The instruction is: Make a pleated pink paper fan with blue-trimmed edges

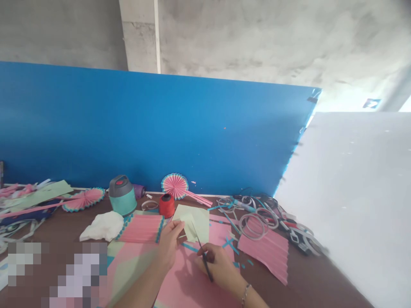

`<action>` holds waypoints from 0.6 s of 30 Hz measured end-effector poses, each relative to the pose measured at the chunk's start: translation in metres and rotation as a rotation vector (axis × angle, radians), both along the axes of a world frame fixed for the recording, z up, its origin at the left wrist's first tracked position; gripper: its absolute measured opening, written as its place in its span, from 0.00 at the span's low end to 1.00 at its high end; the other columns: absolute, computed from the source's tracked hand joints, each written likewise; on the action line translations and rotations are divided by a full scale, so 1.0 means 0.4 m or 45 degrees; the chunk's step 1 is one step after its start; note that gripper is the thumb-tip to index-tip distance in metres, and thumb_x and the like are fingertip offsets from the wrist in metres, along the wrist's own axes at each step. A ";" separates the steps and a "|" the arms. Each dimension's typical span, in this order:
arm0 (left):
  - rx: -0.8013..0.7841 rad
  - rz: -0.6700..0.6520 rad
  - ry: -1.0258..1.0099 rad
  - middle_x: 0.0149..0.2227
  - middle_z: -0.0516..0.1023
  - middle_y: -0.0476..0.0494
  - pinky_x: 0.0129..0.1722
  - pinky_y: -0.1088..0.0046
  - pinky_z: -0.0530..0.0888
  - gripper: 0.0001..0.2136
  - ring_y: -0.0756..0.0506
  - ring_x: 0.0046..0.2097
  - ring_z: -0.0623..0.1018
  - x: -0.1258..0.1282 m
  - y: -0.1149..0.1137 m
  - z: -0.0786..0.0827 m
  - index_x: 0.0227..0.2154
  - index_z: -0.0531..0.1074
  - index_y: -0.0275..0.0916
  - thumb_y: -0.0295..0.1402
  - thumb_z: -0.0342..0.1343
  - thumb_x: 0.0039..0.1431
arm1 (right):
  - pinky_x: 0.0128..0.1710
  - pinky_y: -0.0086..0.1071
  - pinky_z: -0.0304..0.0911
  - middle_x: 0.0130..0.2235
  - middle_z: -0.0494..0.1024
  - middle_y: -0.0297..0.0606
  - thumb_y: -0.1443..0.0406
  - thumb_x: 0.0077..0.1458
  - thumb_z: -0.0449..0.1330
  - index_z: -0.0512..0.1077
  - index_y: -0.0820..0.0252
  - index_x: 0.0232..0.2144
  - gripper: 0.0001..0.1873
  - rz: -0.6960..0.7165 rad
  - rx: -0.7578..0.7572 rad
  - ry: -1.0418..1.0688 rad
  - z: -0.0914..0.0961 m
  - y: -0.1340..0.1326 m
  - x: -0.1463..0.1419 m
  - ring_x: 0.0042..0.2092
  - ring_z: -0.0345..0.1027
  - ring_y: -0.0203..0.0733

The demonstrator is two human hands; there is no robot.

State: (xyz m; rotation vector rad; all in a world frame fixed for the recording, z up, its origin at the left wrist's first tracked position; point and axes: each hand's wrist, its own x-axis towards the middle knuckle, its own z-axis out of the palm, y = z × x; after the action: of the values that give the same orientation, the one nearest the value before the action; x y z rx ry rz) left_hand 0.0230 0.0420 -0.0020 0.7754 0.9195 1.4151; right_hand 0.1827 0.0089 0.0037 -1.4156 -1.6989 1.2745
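Observation:
My left hand (172, 233) pinches a small piece of pale green paper (191, 231) between thumb and fingers. In my right hand (218, 265) is a pair of scissors (205, 262), its blades pointing up and away at the edge of that piece. Whether the blades are parted is hard to make out. Behind lies a larger pale green sheet (202, 214). Under both hands spreads pink paper (183, 278), with blue strips and scraps (229, 244) on it. Left of my left hand is a pleated pink paper (141, 229) with blue-green zigzag edges.
A teal jar (123, 199), a red thread spool (167, 206) and a white cloth-like wad (102, 226) stand left of centre. Pink paper fans (175, 186) lie toward the blue partition (160, 128). At right are tangled cables (257, 220) and pleated pink paper (266, 248).

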 end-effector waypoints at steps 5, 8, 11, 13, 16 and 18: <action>-0.011 0.003 0.017 0.28 0.78 0.44 0.30 0.73 0.72 0.13 0.46 0.32 0.78 0.000 0.001 -0.001 0.25 0.70 0.36 0.41 0.61 0.45 | 0.16 0.23 0.43 0.15 0.57 0.24 0.60 0.41 0.62 0.72 0.64 0.27 0.11 -0.009 0.022 0.024 -0.006 0.001 -0.001 0.18 0.46 0.28; -0.026 0.024 0.017 0.28 0.78 0.44 0.30 0.73 0.72 0.13 0.46 0.31 0.78 0.000 0.002 -0.004 0.24 0.69 0.36 0.41 0.61 0.44 | 0.16 0.23 0.44 0.15 0.57 0.24 0.60 0.41 0.62 0.72 0.64 0.27 0.11 -0.014 0.005 0.026 -0.004 0.002 -0.001 0.18 0.46 0.28; -0.022 0.023 0.011 0.28 0.78 0.44 0.30 0.73 0.71 0.13 0.46 0.31 0.77 -0.001 0.002 -0.005 0.25 0.69 0.36 0.41 0.61 0.45 | 0.16 0.23 0.44 0.15 0.57 0.24 0.60 0.42 0.61 0.72 0.63 0.27 0.11 -0.017 0.023 0.009 -0.004 0.003 -0.001 0.18 0.47 0.28; -0.016 0.007 -0.001 0.28 0.78 0.44 0.30 0.73 0.71 0.13 0.46 0.31 0.77 -0.001 0.001 -0.004 0.25 0.69 0.36 0.41 0.61 0.45 | 0.15 0.23 0.44 0.15 0.57 0.24 0.60 0.42 0.61 0.72 0.63 0.27 0.11 -0.014 0.044 -0.007 -0.003 0.002 -0.001 0.17 0.47 0.28; -0.020 0.015 -0.011 0.27 0.78 0.45 0.29 0.74 0.71 0.12 0.47 0.31 0.77 -0.001 0.001 -0.004 0.24 0.69 0.36 0.41 0.61 0.44 | 0.15 0.23 0.44 0.15 0.57 0.24 0.59 0.42 0.61 0.72 0.63 0.26 0.12 -0.014 0.060 -0.037 -0.002 0.001 0.000 0.17 0.47 0.29; -0.019 0.018 -0.011 0.27 0.78 0.45 0.29 0.74 0.71 0.12 0.47 0.30 0.77 -0.002 0.003 -0.006 0.24 0.69 0.36 0.41 0.61 0.44 | 0.15 0.23 0.44 0.14 0.57 0.24 0.59 0.42 0.62 0.72 0.63 0.26 0.12 -0.012 0.059 -0.041 -0.003 0.002 0.000 0.17 0.48 0.29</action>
State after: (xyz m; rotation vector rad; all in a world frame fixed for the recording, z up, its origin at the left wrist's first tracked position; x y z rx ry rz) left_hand 0.0223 0.0430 -0.0043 0.7527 0.9296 1.4214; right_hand 0.1826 0.0099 0.0026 -1.4228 -1.7301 1.2052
